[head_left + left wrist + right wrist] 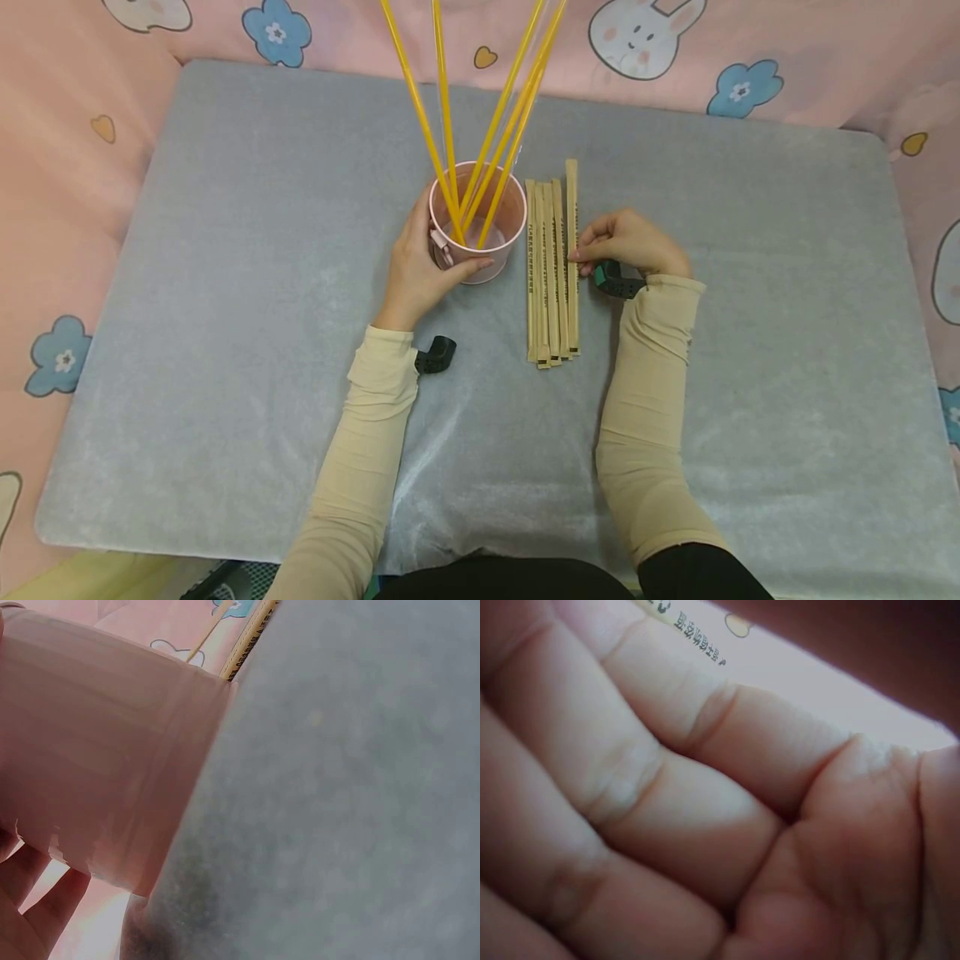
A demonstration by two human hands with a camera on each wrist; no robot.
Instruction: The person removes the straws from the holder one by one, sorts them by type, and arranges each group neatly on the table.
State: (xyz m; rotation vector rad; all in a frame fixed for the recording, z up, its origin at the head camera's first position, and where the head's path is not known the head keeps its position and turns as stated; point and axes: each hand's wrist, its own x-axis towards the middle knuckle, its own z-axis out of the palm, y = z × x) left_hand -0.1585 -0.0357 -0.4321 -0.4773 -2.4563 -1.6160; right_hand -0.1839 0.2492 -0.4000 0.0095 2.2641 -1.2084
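Hands (420, 271) (637, 240) over grey table (262, 250), pink rabbit-print cloth (360, 42) beyond.

Pink cup (97, 750), yellow sticks (416, 96); tan packets (553, 321), print (531, 258) seemingly black.

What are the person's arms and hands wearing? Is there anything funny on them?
The left hand and right hand wear no gloves. Wrinkly cream cloth covers both forearms: the left sleeve and the right sleeve. Black cloth shows above the right one. Each wrist has a small black gadget: the left gadget, and the right gadget, which has a green patch.
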